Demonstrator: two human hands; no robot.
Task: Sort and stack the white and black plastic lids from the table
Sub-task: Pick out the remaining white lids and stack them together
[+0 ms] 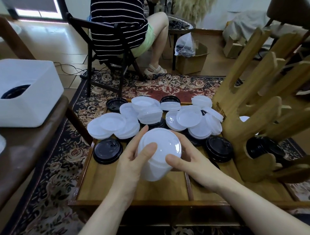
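Two hands [162, 160] grasp one white lid stack [159, 153]; perhaps five black lids [108, 151] show.

A stack of white lids [159, 153], nested and tilted with its top face toward the camera, sits above the middle of the wooden table [133, 190]. Loose white lids [114, 124] lie overlapping in a heap along the table's far edge. Black lids lie among them: one [108, 151] near the left edge, another [219, 148] toward the right edge, two more [116, 104] at the far edge.
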